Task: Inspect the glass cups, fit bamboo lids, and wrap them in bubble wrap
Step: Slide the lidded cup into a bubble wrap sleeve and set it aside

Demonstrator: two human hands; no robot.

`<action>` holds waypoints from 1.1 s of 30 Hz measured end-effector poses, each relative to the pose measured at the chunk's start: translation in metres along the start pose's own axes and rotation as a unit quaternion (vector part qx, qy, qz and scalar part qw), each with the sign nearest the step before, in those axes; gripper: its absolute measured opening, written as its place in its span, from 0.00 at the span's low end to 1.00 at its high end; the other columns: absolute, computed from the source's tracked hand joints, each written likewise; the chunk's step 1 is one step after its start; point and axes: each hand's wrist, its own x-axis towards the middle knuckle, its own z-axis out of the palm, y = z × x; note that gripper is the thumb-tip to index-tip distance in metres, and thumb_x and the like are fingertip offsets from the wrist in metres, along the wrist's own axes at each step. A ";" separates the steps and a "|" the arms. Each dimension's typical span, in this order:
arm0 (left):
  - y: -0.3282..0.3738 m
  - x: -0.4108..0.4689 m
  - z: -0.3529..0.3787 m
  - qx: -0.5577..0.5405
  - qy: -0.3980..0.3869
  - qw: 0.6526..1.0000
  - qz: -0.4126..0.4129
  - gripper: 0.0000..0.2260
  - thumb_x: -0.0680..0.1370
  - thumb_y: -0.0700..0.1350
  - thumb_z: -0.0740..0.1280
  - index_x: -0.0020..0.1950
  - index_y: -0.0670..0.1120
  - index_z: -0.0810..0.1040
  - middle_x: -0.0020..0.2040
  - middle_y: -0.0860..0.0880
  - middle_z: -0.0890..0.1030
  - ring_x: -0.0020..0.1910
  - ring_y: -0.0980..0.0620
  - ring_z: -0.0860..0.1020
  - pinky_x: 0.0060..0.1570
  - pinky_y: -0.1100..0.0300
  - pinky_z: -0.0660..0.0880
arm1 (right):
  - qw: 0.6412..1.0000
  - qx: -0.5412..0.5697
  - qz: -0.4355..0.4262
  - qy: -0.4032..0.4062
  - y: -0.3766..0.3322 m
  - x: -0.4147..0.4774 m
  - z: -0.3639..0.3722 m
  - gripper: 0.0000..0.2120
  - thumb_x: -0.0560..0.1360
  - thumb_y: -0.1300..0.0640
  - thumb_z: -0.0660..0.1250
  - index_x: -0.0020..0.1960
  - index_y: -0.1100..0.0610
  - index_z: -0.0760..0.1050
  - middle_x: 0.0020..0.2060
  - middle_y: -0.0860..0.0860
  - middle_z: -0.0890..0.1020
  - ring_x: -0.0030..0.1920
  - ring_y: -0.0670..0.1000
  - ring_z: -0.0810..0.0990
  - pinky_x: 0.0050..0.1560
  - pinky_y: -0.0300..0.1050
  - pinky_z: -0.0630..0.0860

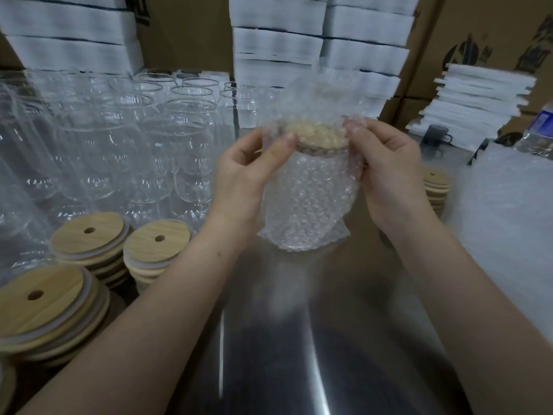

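Standing upright at the centre of the frame, a glass cup (305,202) is seen sleeved in bubble wrap (324,94), its bamboo lid (317,133) visible through the film at the top. The wrap is pinched at the lid's rim by the left hand (248,172) on one side and the right hand (386,175) on the other, with fingers and thumbs curled onto the film. The loose end of the wrap is left standing above the lid. Whether the cup's base touches the steel table (299,324) cannot be told.

Rows of bare glass cups (119,139) are packed across the left of the frame. Three stacks of spare lids (89,235), each lid drilled with a small hole, are set in front of them at lower left. A further lid stack (435,187) is partly hidden behind the right wrist, beside a pile of clear wrap sheets (508,211) at the right edge. A dark mug (437,136) is placed further back.

The background is filled by white foam stacks (278,40) and cardboard cartons (493,31). Dark print is carried on the cartons, but it cannot be read.
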 end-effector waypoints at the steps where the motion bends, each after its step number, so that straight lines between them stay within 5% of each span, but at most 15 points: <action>1: 0.000 0.001 -0.001 -0.027 0.009 1.000 -0.012 0.07 0.73 0.48 0.70 0.47 0.48 0.84 0.43 0.54 0.84 0.43 0.58 0.81 0.42 0.64 0.76 | 1.000 0.001 -0.001 0.009 0.000 0.000 0.000 0.14 0.78 0.62 0.68 0.40 0.48 0.86 0.40 0.56 0.80 0.45 0.55 0.73 0.46 0.50 0.71; 3: -0.002 0.004 -0.005 -0.049 0.020 0.997 -0.047 0.09 0.72 0.52 0.67 0.47 0.50 0.83 0.43 0.55 0.84 0.43 0.59 0.80 0.43 0.62 0.73 | 1.000 -0.004 0.005 0.028 0.001 0.001 -0.001 0.11 0.78 0.61 0.68 0.42 0.48 0.85 0.40 0.49 0.84 0.45 0.53 0.77 0.46 0.45 0.75; 5: -0.006 0.001 -0.009 -0.035 0.009 0.995 -0.090 0.13 0.68 0.46 0.62 0.49 0.50 0.80 0.41 0.57 0.82 0.39 0.60 0.78 0.39 0.62 0.70 | 0.999 -0.001 0.018 0.040 0.003 0.003 -0.002 0.08 0.78 0.60 0.68 0.46 0.49 0.84 0.44 0.47 0.86 0.48 0.51 0.81 0.51 0.45 0.78; 9: -0.018 -0.011 -0.012 0.147 -0.062 0.972 -0.172 0.24 0.56 0.36 0.58 0.50 0.48 0.75 0.36 0.54 0.77 0.35 0.51 0.72 0.30 0.62 0.66 | 0.998 0.020 0.041 0.044 0.006 0.003 -0.003 0.05 0.79 0.59 0.67 0.50 0.54 0.82 0.46 0.50 0.85 0.51 0.51 0.82 0.55 0.46 0.79; 12: -0.018 -0.011 -0.012 0.228 -0.142 0.936 -0.226 0.33 0.60 0.32 0.63 0.63 0.54 0.69 0.50 0.54 0.80 0.50 0.52 0.79 0.41 0.62 0.75 | 0.998 0.016 0.039 0.045 0.006 0.002 -0.003 0.05 0.79 0.58 0.67 0.50 0.53 0.83 0.45 0.50 0.85 0.46 0.50 0.81 0.48 0.45 0.80; 15: -0.016 -0.009 -0.015 0.309 -0.177 0.900 -0.250 0.43 0.59 0.31 0.66 0.72 0.53 0.61 0.47 0.51 0.78 0.44 0.52 0.77 0.36 0.62 0.73 | 0.998 0.012 0.028 0.050 0.005 0.002 -0.003 0.06 0.79 0.58 0.67 0.49 0.52 0.83 0.43 0.48 0.84 0.43 0.48 0.81 0.45 0.43 0.79; 19: -0.020 -0.008 -0.017 0.400 -0.153 0.879 -0.210 0.26 0.68 0.27 0.66 0.60 0.49 0.69 0.36 0.54 0.74 0.34 0.59 0.74 0.25 0.72 0.68 | 0.998 0.007 0.015 0.053 0.004 0.002 -0.001 0.07 0.79 0.59 0.67 0.47 0.50 0.83 0.41 0.46 0.85 0.40 0.44 0.82 0.42 0.41 0.79; 23: -0.024 -0.010 -0.015 0.452 -0.108 0.868 -0.174 0.10 0.71 0.33 0.68 0.45 0.46 0.71 0.44 0.42 0.81 0.51 0.40 0.80 0.40 0.59 0.73 | 0.998 -0.007 0.015 0.060 0.005 0.002 -0.001 0.07 0.79 0.58 0.68 0.48 0.50 0.83 0.42 0.47 0.85 0.43 0.47 0.82 0.45 0.43 0.80; 25: -0.024 -0.010 -0.014 0.457 -0.084 0.870 -0.166 0.08 0.71 0.34 0.69 0.43 0.45 0.73 0.47 0.39 0.82 0.53 0.38 0.80 0.42 0.58 0.71 | 0.998 -0.011 0.015 0.061 0.005 0.002 -0.002 0.06 0.79 0.58 0.67 0.50 0.51 0.83 0.45 0.49 0.85 0.48 0.49 0.82 0.48 0.45 0.80; 29: -0.022 -0.009 -0.015 0.472 -0.049 0.864 -0.169 0.13 0.70 0.32 0.69 0.35 0.49 0.71 0.34 0.48 0.77 0.51 0.39 0.81 0.38 0.59 0.70 | 0.998 -0.015 0.016 0.066 0.005 0.002 -0.001 0.06 0.79 0.58 0.68 0.51 0.52 0.83 0.45 0.49 0.85 0.47 0.50 0.81 0.46 0.43 0.80; 33: -0.020 -0.009 -0.015 0.488 -0.034 0.852 -0.184 0.16 0.70 0.32 0.69 0.32 0.50 0.68 0.39 0.49 0.79 0.51 0.40 0.81 0.43 0.54 0.76 | 0.998 -0.019 0.012 0.063 0.004 0.002 -0.001 0.06 0.79 0.59 0.67 0.49 0.51 0.83 0.45 0.47 0.86 0.47 0.49 0.82 0.46 0.43 0.80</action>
